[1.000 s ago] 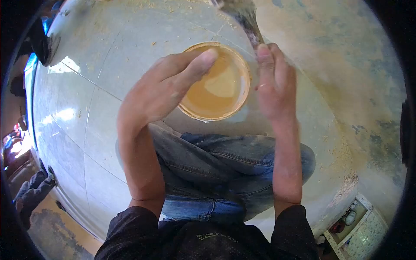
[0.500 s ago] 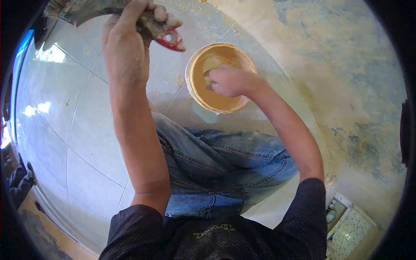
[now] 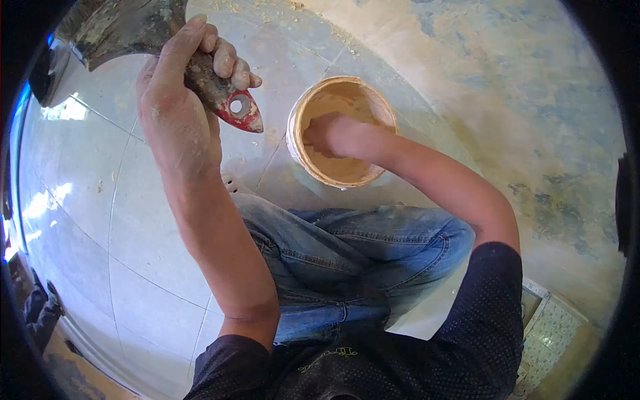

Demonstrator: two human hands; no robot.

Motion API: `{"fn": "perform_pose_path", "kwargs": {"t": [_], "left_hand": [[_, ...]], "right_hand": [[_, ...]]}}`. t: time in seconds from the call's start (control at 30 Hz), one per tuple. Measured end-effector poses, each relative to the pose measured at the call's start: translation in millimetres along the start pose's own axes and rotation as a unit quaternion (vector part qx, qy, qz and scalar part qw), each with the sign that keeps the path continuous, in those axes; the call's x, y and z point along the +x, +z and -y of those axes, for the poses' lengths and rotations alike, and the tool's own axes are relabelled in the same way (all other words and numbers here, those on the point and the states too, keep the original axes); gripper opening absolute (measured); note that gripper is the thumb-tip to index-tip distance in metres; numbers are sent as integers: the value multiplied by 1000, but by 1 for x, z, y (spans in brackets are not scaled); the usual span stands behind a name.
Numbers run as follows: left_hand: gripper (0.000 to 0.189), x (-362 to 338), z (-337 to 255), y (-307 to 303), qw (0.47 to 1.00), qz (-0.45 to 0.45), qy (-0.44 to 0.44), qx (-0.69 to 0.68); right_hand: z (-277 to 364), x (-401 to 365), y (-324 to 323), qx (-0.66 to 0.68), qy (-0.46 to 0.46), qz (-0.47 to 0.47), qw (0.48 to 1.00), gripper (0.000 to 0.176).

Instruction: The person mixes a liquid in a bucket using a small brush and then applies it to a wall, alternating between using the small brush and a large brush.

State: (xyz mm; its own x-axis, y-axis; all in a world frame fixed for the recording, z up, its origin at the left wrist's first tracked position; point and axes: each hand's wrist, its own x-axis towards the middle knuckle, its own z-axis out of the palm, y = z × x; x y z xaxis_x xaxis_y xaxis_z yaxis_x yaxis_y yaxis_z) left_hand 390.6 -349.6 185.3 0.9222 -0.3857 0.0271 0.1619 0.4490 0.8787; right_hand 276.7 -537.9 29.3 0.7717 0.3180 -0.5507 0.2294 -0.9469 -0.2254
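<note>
Left of the bucket [image 3: 292, 137], above the tiled floor [image 3: 153, 220], the left hand [image 3: 180, 100] held a brush [image 3: 133, 30], fingers closed round its red-ended handle. The right hand [image 3: 327, 133] was down inside the bucket, its grip too hidden to tell. Jeans-clad legs [image 3: 347, 247] lay folded on the near side.

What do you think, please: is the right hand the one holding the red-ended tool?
No, the left hand holds the red-ended tool by its handle, while the right hand reaches into the bucket.
</note>
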Motion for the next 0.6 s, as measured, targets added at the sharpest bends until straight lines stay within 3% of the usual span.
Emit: {"fn": "perform_pose_path", "kwargs": {"t": [0.03, 0.1, 0.17, 0.2, 0.27, 0.3, 0.37, 0.5, 0.6], "left_hand": [[23, 0, 0, 0, 1000, 1, -7, 1], [24, 0, -2, 1, 1000, 0, -6, 0], [25, -2, -3, 6, 999, 0, -26, 29], [26, -2, -2, 7, 1000, 1, -27, 6], [26, -3, 2, 12, 999, 6, -33, 19], [27, -3, 4, 15, 998, 10, -42, 36], [27, -4, 9, 19, 995, 25, -60, 79], [27, -4, 20, 32, 972, 44, -110, 201], [29, -5, 32, 41, 970, 74, -105, 209]], "right_hand": [[-4, -13, -13, 25, 0, -75, 997, 18], [-8, -38, -44, 87, 70, -81, 991, 15], [-15, -72, -57, 152, 33, -202, 967, 13], [-11, -90, -65, 148, 34, -204, 967, 13], [3, -124, -72, 265, 142, -285, 910, 13], [6, -133, -65, 264, 145, -289, 909, 13], [6, -147, -43, 380, 189, -354, 833, 12], [7, -154, -20, 368, 175, -403, 819, 13], [4, -157, -22, 406, 135, -384, 818, 14]]}}
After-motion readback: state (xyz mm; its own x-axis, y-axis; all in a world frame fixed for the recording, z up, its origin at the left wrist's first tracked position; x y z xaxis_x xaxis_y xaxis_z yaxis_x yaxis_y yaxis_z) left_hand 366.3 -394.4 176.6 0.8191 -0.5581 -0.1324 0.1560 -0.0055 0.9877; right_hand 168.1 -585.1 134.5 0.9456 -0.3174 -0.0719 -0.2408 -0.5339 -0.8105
